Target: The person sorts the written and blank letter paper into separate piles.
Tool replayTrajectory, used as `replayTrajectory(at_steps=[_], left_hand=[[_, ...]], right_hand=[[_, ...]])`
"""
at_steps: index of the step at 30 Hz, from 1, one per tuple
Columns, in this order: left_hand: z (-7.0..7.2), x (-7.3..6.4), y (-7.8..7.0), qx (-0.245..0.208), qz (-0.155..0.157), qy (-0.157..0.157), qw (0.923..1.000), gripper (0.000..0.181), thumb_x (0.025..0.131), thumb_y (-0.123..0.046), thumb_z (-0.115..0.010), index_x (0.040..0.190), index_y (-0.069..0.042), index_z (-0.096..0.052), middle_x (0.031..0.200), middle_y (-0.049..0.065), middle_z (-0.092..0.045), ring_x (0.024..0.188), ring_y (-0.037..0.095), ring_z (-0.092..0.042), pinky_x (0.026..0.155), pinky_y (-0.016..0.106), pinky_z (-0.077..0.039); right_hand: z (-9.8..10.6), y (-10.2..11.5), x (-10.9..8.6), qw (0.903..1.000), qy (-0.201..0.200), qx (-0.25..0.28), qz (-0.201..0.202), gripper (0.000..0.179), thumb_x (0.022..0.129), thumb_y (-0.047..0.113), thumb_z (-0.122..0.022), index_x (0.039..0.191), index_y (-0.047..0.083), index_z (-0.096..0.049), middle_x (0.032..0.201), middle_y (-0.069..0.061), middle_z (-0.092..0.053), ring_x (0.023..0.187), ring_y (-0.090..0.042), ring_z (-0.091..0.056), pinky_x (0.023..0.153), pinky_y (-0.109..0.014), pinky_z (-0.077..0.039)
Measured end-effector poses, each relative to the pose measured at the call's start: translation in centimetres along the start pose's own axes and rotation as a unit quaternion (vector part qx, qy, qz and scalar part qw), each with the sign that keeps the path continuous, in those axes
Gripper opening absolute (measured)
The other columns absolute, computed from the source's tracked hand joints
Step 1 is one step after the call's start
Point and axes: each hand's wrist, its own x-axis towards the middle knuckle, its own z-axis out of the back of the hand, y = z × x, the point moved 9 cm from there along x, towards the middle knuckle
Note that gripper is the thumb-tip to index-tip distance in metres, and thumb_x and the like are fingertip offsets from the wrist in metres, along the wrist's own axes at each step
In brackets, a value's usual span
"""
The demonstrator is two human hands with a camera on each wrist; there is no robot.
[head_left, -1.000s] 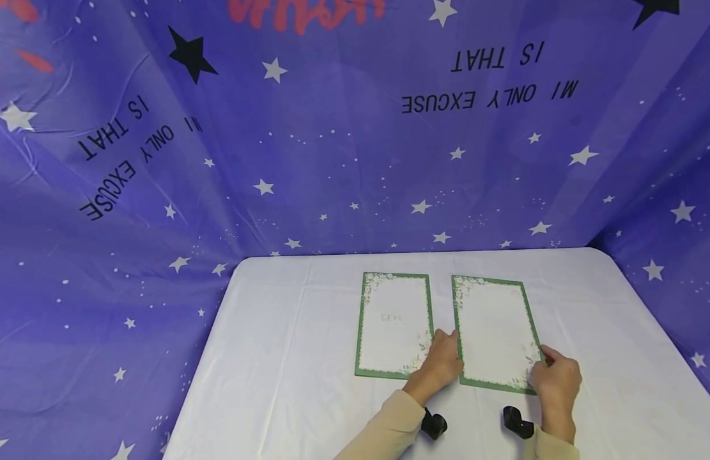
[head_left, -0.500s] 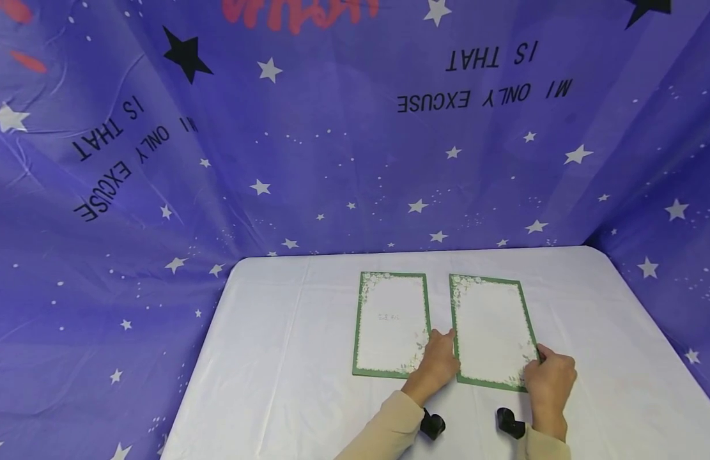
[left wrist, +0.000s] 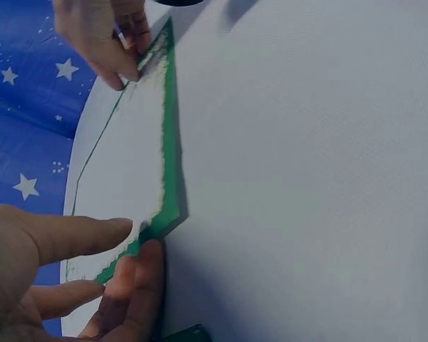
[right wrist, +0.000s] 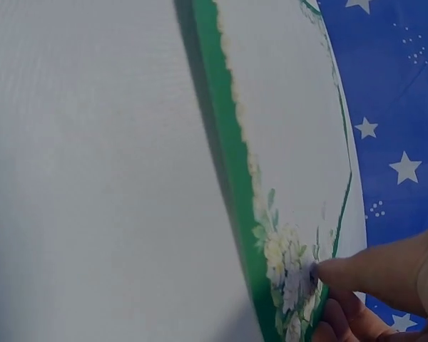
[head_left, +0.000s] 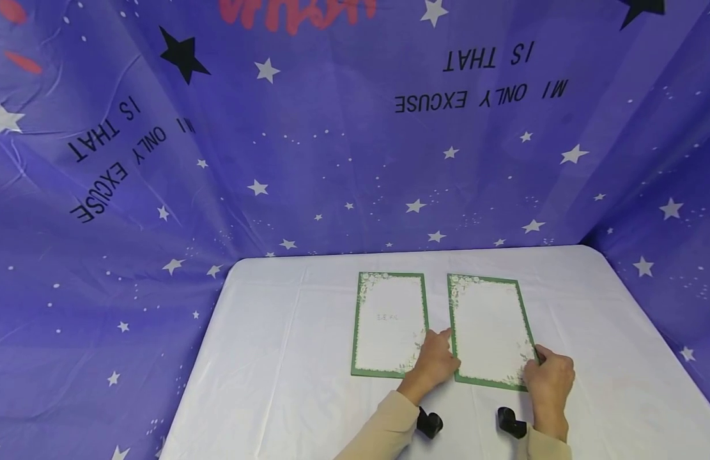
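Note:
A sheet of paper (head_left: 493, 329) with a green border and printed flowers lies on the right, its middle blank. My left hand (head_left: 434, 358) pinches its left edge near the lower corner; in the left wrist view the thumb is above the paper (left wrist: 125, 157). On the opposite edge my right hand (head_left: 550, 382) grips the lower right corner, thumb on the printed flowers (right wrist: 289, 267) and fingers at the rim in the right wrist view. A matching sheet (head_left: 389, 297) with faint writing lies to the left, its lower right part hidden by my left hand.
Both sheets are on a white-covered table (head_left: 291, 370) with rounded far corners. A purple star-print cloth (head_left: 331, 166) hangs behind and at the sides. Small black devices (head_left: 429, 423) sit at both wrists, and the sleeves are beige.
The whole head view has shifted slightly, so everything appears a little further left. Both hands keep hold of the right sheet, with hardly any movement against the table.

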Motion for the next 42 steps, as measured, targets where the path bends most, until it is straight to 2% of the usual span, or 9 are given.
replayTrajectory(at_steps=[2,4,11,16,21,25,29,36,42], left_hand=[[0.3,0.0,0.1,-0.002,-0.001,0.002,1.0000,0.062,0.083,0.001,-0.074,0.142,0.011,-0.057,0.096,0.010,-0.060,0.088,0.016,-0.055,0.084,0.028,-0.052],[0.6,-0.1,0.1,-0.001,0.003,0.002,1.0000,0.062,0.083,-0.002,-0.074,0.142,0.010,-0.057,0.102,0.014,-0.062,0.094,0.018,-0.056,0.090,0.028,-0.052],[2.1,-0.3,-0.6,-0.021,0.021,0.002,0.9996,0.064,0.087,-0.007,-0.075,0.145,0.009,-0.054,0.122,0.023,-0.054,0.100,0.021,-0.054,0.099,0.032,-0.049],[3.7,-0.3,-1.4,-0.020,0.019,-0.007,0.9996,0.063,0.090,-0.009,-0.076,0.147,0.007,-0.053,0.117,0.019,-0.056,0.088,0.018,-0.055,0.090,0.030,-0.052],[5.8,-0.3,-1.5,-0.038,0.000,-0.019,0.9991,0.061,0.090,-0.006,-0.074,0.145,0.010,-0.053,0.108,0.015,-0.056,0.084,0.016,-0.054,0.081,0.028,-0.052],[7.9,-0.6,-0.9,-0.068,0.006,-0.028,0.9973,0.062,0.093,-0.010,-0.074,0.147,0.010,-0.051,0.114,0.015,-0.056,0.086,0.015,-0.058,0.078,0.029,-0.052],[10.3,-1.1,-0.1,-0.087,0.010,-0.043,0.9953,0.064,0.096,-0.014,-0.074,0.151,0.008,-0.048,0.124,0.017,-0.053,0.095,0.023,-0.064,0.079,0.030,-0.054],[14.7,-1.8,2.1,-0.088,0.031,-0.112,0.9893,0.061,0.095,-0.011,-0.076,0.147,0.009,-0.051,0.122,0.020,-0.054,0.105,0.034,-0.067,0.084,0.036,-0.057],[17.2,-2.4,4.0,-0.096,0.038,-0.138,0.9850,0.060,0.096,-0.008,-0.074,0.146,0.013,-0.050,0.124,0.024,-0.052,0.108,0.038,-0.066,0.087,0.044,-0.057]], right_hand=[[-0.1,0.0,0.0,0.9999,0.011,0.002,-0.008,0.047,0.085,-0.008,-0.045,0.126,-0.027,-0.057,0.119,-0.047,-0.050,0.121,-0.064,-0.044,0.106,-0.068,-0.032],[-0.1,0.1,0.0,0.9998,0.017,0.003,-0.012,0.048,0.085,-0.007,-0.046,0.128,-0.026,-0.056,0.120,-0.047,-0.049,0.121,-0.064,-0.044,0.106,-0.068,-0.032],[0.8,1.7,-0.3,0.9998,-0.006,0.014,0.012,0.045,0.087,-0.005,-0.053,0.128,-0.023,-0.058,0.113,-0.042,-0.053,0.111,-0.057,-0.047,0.097,-0.064,-0.035],[1.1,3.5,-0.6,0.9997,-0.003,0.020,0.016,0.043,0.092,-0.002,-0.054,0.131,-0.021,-0.056,0.115,-0.038,-0.051,0.111,-0.054,-0.046,0.094,-0.062,-0.034],[1.0,5.9,-1.3,0.9981,-0.010,0.016,0.058,0.041,0.091,-0.003,-0.058,0.128,-0.021,-0.059,0.111,-0.037,-0.053,0.106,-0.051,-0.049,0.090,-0.061,-0.035],[0.4,7.8,-1.8,0.9966,-0.003,0.020,0.080,0.040,0.091,-0.003,-0.059,0.127,-0.020,-0.060,0.109,-0.036,-0.053,0.105,-0.050,-0.049,0.090,-0.061,-0.037],[-0.4,9.6,-2.2,0.9958,0.012,0.022,0.088,0.041,0.093,-0.003,-0.059,0.130,-0.020,-0.059,0.114,-0.036,-0.054,0.109,-0.052,-0.052,0.092,-0.063,-0.040],[-2.4,11.3,-2.8,0.9945,0.050,0.018,0.090,0.042,0.094,-0.002,-0.059,0.133,-0.018,-0.058,0.120,-0.036,-0.053,0.112,-0.052,-0.054,0.093,-0.062,-0.043],[-3.7,12.6,-3.3,0.9919,0.083,0.020,0.094,0.044,0.096,0.000,-0.059,0.136,-0.017,-0.056,0.123,-0.036,-0.053,0.114,-0.051,-0.056,0.096,-0.061,-0.044]])
